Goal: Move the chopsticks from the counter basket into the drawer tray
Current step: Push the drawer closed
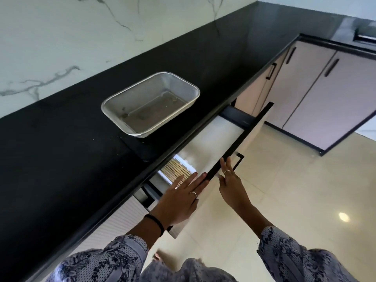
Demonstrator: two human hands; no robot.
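On the black counter (pixel 61 151), the metal basket (pixel 150 104) sits well back from the edge, above the partly open drawer (pixel 215 139). Inside the drawer, the chopsticks (pixel 175 171) lie side by side in the white tray (pixel 183 159) at its left end. Left hand (pixel 179 200) rests flat, fingers straight, over the tray and drawer front; right hand (pixel 230 180) presses straight fingers against the drawer's black top edge, holding nothing.

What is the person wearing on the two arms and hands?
Both arms have loose sleeves of grey-blue cloth with a dark flower print. The left hand has a thin ring on one finger and a black band at the wrist. The right hand has a ring on one finger.
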